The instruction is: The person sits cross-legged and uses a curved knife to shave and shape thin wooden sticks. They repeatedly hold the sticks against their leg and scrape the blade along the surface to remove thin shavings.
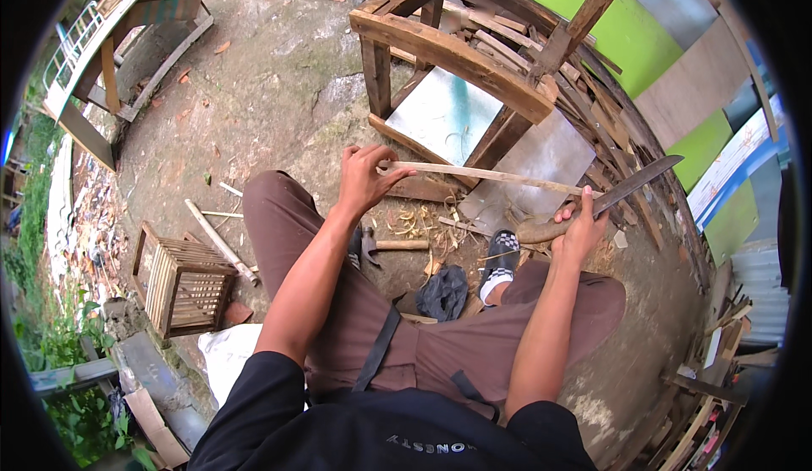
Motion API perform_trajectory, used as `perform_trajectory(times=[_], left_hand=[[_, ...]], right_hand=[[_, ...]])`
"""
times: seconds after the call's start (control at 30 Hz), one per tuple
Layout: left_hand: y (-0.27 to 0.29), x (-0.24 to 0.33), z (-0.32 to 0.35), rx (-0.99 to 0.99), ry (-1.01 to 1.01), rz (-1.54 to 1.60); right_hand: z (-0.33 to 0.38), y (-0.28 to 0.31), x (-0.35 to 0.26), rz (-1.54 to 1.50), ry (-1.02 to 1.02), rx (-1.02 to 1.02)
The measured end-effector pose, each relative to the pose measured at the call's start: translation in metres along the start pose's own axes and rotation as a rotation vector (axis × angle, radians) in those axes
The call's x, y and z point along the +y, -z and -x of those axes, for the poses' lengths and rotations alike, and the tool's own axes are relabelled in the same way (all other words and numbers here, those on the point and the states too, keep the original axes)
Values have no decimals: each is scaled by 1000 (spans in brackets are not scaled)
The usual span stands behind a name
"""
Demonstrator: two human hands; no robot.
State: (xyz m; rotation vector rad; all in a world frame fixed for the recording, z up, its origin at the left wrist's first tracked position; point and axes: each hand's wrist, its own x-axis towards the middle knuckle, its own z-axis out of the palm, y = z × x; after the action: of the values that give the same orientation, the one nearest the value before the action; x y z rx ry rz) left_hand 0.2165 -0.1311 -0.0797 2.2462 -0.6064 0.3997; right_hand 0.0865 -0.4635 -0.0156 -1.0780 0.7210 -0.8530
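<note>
A long, thin wooden strip (491, 175) stretches between my two hands above my lap. My left hand (365, 177) pinches its left end between thumb and fingers. Around the machete (636, 185), where blade meets handle, the fingers of my right hand (582, 227) are closed. The machete's blade points up to the right, and its brown handle sticks out left of the hand. The strip's right end lies at my right fingers; whether they grip it too, I cannot tell. Below, a hammer (399, 244) rests on the ground among pale shavings (412, 220).
A rough wooden frame (457, 52) stands ahead, beside a heap of scrap wood (605, 116). A black plastic bag (444, 292) lies between my legs. Left of me are a slatted wooden crate (182, 289) and a stick (220, 241). A wooden bench (127, 40) stands far left.
</note>
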Motion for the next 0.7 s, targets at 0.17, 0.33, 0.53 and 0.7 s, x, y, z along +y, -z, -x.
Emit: perform_trajectory(times=[0.17, 0.33, 0.53, 0.7], left_hand=[[6, -1, 5, -137, 94, -134], [-13, -45, 21, -431, 448, -152], [-30, -56, 42, -751, 396, -355], [-33, -64, 47, -749, 450, -344]], right_hand=[[-1, 6, 7, 28, -153, 98], [-22, 23, 30, -57, -419, 213], [-47, 56, 39, -258, -509, 226], [-44, 48, 32, -226, -504, 210]])
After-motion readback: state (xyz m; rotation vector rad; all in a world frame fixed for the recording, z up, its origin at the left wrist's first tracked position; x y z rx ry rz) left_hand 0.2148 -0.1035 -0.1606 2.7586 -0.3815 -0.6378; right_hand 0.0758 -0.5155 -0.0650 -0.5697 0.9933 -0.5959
